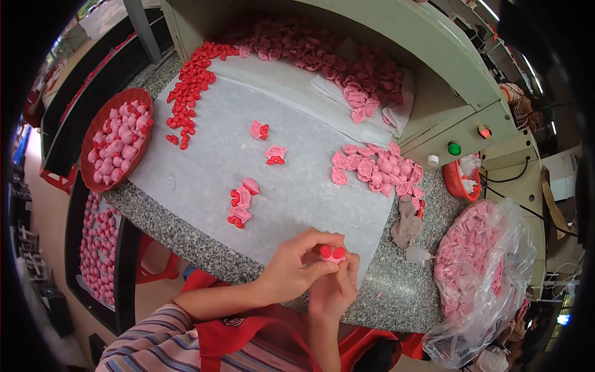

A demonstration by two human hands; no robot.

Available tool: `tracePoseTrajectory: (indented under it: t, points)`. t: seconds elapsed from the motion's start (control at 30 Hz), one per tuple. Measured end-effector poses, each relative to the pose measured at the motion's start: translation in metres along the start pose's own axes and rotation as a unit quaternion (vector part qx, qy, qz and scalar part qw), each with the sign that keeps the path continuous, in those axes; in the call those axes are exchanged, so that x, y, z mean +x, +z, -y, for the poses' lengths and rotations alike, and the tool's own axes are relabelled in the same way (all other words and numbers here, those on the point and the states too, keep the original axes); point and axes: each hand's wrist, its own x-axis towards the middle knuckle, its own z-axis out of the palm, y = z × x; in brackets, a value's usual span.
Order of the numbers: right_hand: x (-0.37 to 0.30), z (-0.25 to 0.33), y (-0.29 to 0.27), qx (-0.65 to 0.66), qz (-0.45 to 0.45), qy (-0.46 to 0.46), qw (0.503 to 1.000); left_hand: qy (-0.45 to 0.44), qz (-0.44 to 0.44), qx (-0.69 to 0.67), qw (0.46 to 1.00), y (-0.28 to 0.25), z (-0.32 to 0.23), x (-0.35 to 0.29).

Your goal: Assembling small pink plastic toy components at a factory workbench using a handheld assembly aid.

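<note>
My left hand (296,265) and my right hand (335,290) meet above the near edge of the white sheet (297,198). Between their fingertips they pinch a small pink toy piece with two red feet (333,254), the feet facing up. Ahead and to the left on the sheet lie several hollow pink shell halves with red feet, among them one shell half (276,152) and another shell half (239,215). A rounded pink half (250,185) rests against that near group. Loose pink shells (378,167) are heaped to the right of the sheet's middle.
Small red feet (192,84) are strewn at the far left. A red basket (146,99) of pink pieces stands at the left edge. More shells (372,74) fill the machine opening (427,80). To the right are a grey cloth (406,223) and a see-through bag (514,248) of shells.
</note>
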Motion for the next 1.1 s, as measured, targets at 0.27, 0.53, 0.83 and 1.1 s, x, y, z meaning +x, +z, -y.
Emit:
tracePoseTrajectory:
  t: [0.27, 0.53, 0.83, 1.1]
  points:
    - [0.001, 0.0, 0.004, 0.305, 0.031, 0.153, 0.939, 0.205, -0.107, 0.343, 0.91, 0.006, -0.005, -0.001]
    - [-0.003, 0.0, 0.003, 0.267, -0.035, 0.196, 0.943, 0.276, -0.099, 0.399, 0.869, 0.004, -0.009, 0.0]
    - [0.002, 0.012, 0.008, -0.065, 0.046, -0.004, 0.997, 0.223, -0.083, 0.374, 0.896, -0.003, -0.012, -0.001]
    - [0.001, 0.013, 0.018, -0.127, 0.039, -0.029, 0.991, 0.279, -0.091, 0.373, 0.88, -0.007, -0.009, 0.0]
